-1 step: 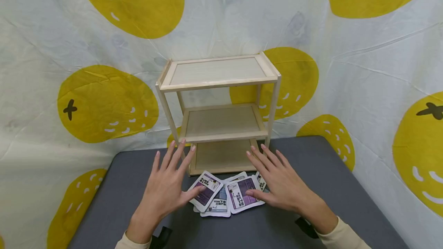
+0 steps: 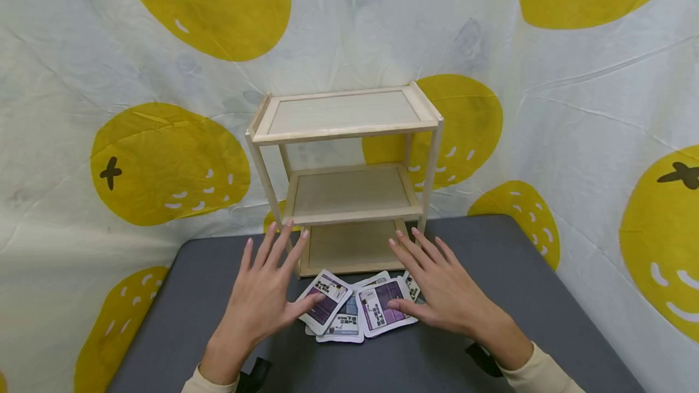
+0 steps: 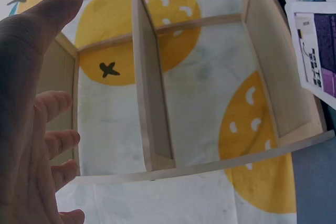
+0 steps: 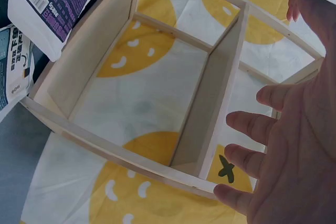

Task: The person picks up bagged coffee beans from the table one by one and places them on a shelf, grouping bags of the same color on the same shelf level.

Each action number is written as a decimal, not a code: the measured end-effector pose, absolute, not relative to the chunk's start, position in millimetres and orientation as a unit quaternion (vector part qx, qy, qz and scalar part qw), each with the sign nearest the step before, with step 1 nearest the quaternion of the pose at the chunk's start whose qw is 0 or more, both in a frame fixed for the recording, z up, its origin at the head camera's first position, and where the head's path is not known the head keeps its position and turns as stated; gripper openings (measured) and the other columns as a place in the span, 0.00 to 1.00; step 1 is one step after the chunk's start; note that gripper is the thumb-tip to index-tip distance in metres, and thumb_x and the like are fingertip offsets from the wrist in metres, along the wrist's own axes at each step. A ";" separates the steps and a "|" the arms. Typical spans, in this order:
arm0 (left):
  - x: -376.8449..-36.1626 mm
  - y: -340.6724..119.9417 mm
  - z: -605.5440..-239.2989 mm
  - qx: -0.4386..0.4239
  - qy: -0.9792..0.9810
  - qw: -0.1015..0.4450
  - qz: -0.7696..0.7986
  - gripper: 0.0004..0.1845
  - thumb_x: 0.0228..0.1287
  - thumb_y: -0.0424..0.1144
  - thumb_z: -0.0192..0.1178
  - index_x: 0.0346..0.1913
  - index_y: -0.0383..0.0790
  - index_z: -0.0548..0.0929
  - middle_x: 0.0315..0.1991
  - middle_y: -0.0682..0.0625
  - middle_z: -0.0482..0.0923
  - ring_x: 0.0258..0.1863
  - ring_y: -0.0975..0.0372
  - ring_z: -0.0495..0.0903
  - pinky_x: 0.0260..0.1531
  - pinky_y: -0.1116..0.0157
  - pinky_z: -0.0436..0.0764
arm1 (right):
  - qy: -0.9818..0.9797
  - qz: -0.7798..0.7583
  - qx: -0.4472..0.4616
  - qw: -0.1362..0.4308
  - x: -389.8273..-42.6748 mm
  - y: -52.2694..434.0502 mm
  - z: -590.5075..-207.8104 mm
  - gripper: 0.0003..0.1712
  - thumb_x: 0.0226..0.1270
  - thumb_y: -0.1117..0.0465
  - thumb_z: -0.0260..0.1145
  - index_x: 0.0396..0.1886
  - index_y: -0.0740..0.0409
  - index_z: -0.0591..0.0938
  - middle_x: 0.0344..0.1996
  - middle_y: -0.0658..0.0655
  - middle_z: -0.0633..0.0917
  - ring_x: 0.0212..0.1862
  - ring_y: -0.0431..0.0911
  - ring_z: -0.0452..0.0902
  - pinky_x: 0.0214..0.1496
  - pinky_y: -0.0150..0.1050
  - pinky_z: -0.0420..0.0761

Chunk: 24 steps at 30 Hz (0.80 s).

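My left hand [image 2: 259, 299] is raised with its fingers spread and holds nothing. On the other side my right hand [image 2: 450, 290] has the same spread, with nothing in it. Between and beyond them lies a loose pile of flat white-edged packets with printed labels. One purple packet [image 2: 318, 315] sits by the left thumb, another purple packet [image 2: 382, 311] by the right thumb, and a blue packet [image 2: 345, 325] partly under them. Just behind the pile stands a pale wooden three-tier shelf [image 2: 341, 114]; its bare tiers also show in both wrist views. Whether the thumbs touch the packets I cannot tell.
A grey table top [image 2: 164, 314] carries the shelf and the packets. Close behind and around it hangs a white cloth [image 2: 338, 29] printed with large yellow fruit. A dark strap [image 2: 256, 375] shows at the left wrist.
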<state>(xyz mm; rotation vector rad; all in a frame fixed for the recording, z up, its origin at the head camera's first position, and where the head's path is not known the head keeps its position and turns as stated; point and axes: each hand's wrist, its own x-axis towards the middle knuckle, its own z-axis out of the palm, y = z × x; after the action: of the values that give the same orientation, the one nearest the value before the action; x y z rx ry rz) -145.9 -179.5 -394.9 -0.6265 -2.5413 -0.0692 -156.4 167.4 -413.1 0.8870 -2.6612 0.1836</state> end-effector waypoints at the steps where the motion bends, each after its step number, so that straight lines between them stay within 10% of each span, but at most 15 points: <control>1: -146.3 -179.4 -394.9 -0.234 -0.936 0.262 -0.031 0.53 0.61 0.82 0.43 0.81 0.52 0.56 0.81 0.43 0.51 0.81 0.47 0.49 0.70 0.33 0.57 | -0.934 0.065 0.311 0.164 -156.1 167.7 -413.2 0.57 0.64 0.22 0.55 0.83 0.48 0.54 0.81 0.51 0.56 0.81 0.56 0.49 0.77 0.63 0.53; 6: -151.4 -181.9 -393.2 -0.252 -0.912 0.304 -0.113 0.46 0.68 0.74 0.47 0.77 0.43 0.65 0.76 0.40 0.63 0.74 0.45 0.63 0.65 0.36 0.68 | -0.930 0.103 0.314 0.161 -153.6 170.0 -411.5 0.54 0.66 0.30 0.64 0.82 0.50 0.56 0.80 0.52 0.60 0.80 0.55 0.52 0.76 0.61 0.56; 14: -173.7 -195.5 -387.0 -0.202 -0.827 0.397 -0.344 0.25 0.59 0.30 0.71 0.60 0.35 0.81 0.52 0.42 0.80 0.51 0.51 0.80 0.50 0.56 0.80 | -0.932 0.167 0.289 0.139 -151.2 177.3 -409.0 0.43 0.67 0.45 0.71 0.77 0.53 0.67 0.72 0.57 0.72 0.73 0.57 0.66 0.70 0.61 0.69; 18: -187.7 -203.6 -386.0 -0.163 -0.807 0.387 -0.415 0.25 0.61 0.26 0.69 0.62 0.38 0.79 0.54 0.43 0.79 0.51 0.54 0.80 0.50 0.65 0.80 | -0.934 0.185 0.279 0.121 -151.2 178.6 -410.1 0.40 0.69 0.46 0.70 0.76 0.50 0.68 0.69 0.56 0.75 0.69 0.54 0.72 0.66 0.60 0.73; 24: -207.5 -211.5 -386.3 -0.131 -0.778 0.308 -0.532 0.33 0.65 0.28 0.66 0.72 0.40 0.68 0.65 0.44 0.72 0.62 0.53 0.74 0.61 0.47 0.75 | -0.928 0.214 0.286 0.106 -153.8 177.6 -414.7 0.37 0.68 0.47 0.71 0.73 0.51 0.72 0.66 0.51 0.79 0.66 0.50 0.76 0.62 0.54 0.79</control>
<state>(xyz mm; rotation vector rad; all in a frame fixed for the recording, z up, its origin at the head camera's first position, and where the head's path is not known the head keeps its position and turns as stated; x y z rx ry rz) -207.5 -211.5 -386.3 -0.3453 -2.0572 -1.4062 -153.8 177.6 -414.7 0.8434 -2.7324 0.6310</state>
